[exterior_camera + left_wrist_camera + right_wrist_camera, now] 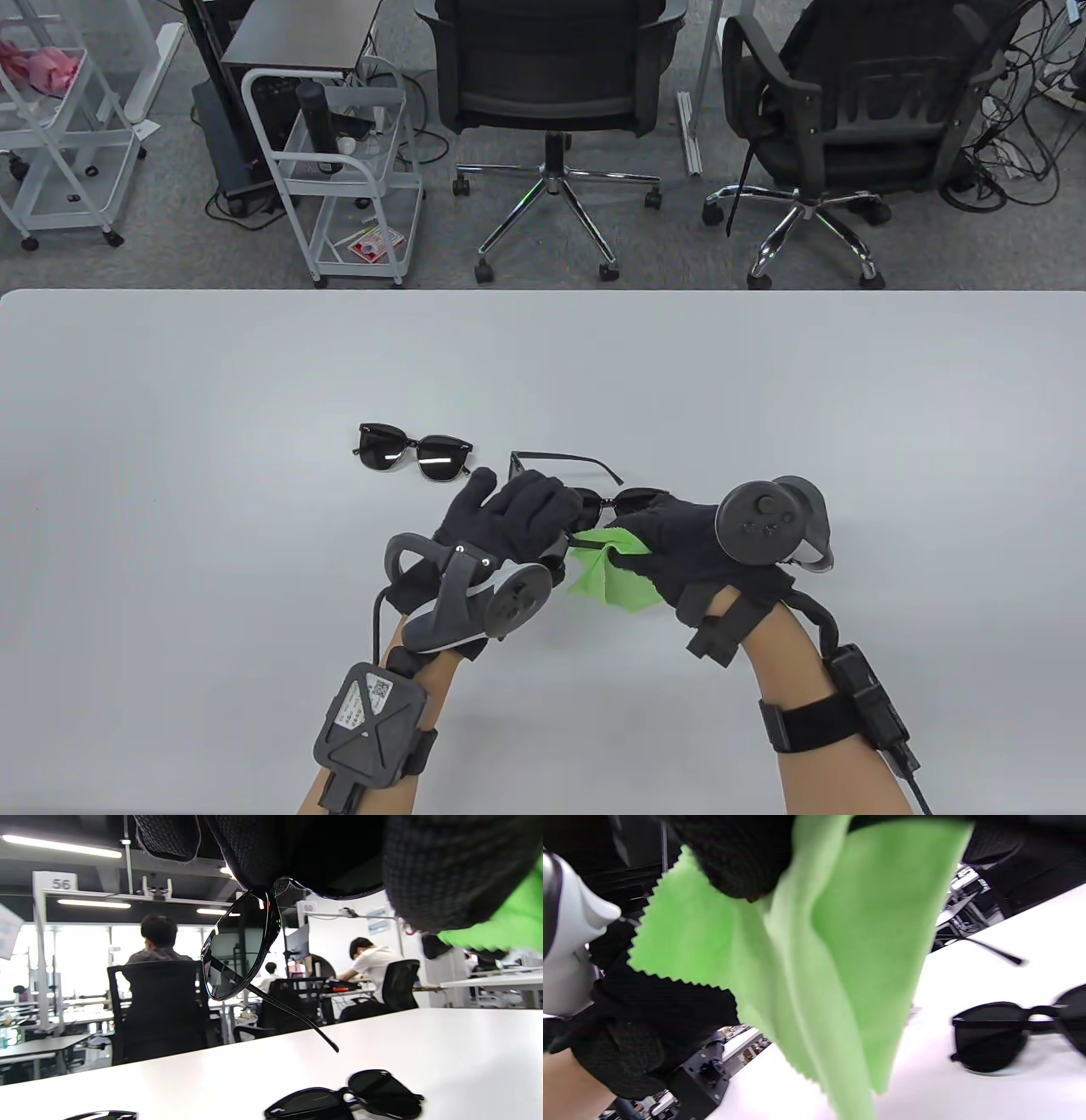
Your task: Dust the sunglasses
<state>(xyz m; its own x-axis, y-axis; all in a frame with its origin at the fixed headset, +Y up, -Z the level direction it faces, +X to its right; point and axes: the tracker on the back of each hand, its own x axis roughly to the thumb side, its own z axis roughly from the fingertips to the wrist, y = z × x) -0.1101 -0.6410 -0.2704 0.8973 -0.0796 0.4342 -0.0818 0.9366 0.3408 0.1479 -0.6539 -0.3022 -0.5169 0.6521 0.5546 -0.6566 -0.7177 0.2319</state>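
Observation:
My left hand [513, 514] grips a pair of black sunglasses [604, 499] by the frame, just above the table. One temple arm [560, 460] sticks out toward the far side. In the left wrist view a dark lens of the held sunglasses [237, 950] hangs below my gloved fingers [297, 853]. My right hand [657, 539] pinches a green cloth [607, 581] right beside the held frame, and the cloth [840, 942] drapes down from that hand's fingers [738, 857]. A second pair of black sunglasses [416, 454] lies on the table [170, 424] to the left.
Sunglasses [352, 1101] lie on the white table under my left hand, and a dark lens edge [102, 1115] shows at the bottom left. Sunglasses [992, 1035] lie to the right of the cloth. Beyond the far edge stand two office chairs [551, 76] and white carts [339, 170].

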